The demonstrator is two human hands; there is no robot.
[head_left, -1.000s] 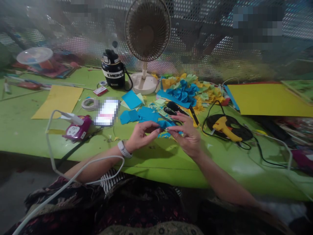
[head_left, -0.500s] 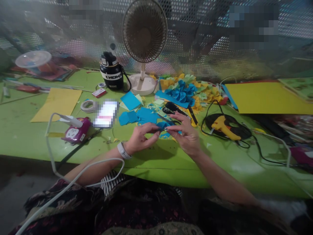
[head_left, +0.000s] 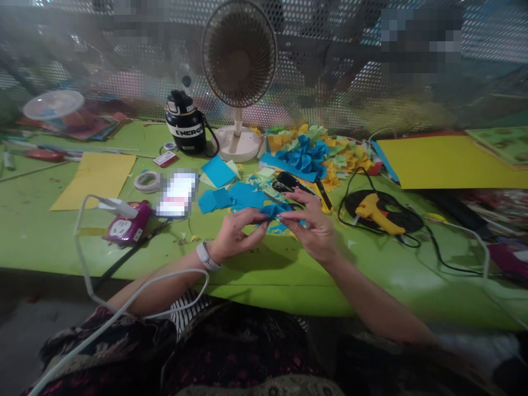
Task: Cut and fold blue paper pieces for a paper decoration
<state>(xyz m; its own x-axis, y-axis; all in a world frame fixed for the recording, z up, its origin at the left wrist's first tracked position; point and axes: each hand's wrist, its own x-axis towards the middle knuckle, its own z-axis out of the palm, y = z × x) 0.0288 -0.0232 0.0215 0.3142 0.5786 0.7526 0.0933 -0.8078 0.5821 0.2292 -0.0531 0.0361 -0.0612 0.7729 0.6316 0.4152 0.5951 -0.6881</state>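
Note:
Between my two hands is a small folded piece of blue paper (head_left: pixel 275 209), raised a little above the green table (head_left: pixel 264 269). My left hand (head_left: pixel 239 234) pinches its left side between thumb and forefinger. On the other side, my right hand (head_left: pixel 314 228) pinches it with thumb and fingertips, the other fingers bent and lifted. Flat cut blue paper pieces (head_left: pixel 247 196) lie just beyond my left hand. Black-handled scissors (head_left: pixel 289 181) rest past the hands, partly hidden by my right fingers. A pile of crumpled blue paper flowers (head_left: pixel 307 157) sits farther back.
A yellow glue gun (head_left: pixel 378 213) lies on a black disc to the right, its cord looping nearby. On the left are a phone (head_left: pixel 177 193), a tape roll (head_left: pixel 147 181) and a purple socket block (head_left: pixel 128 223). A fan (head_left: pixel 238 144) and black bottle (head_left: pixel 187 124) stand behind.
The blue paper between my fingertips shows slightly more of its surface. Both hands keep their pinch in nearly the same place; the whole view has shifted a little.

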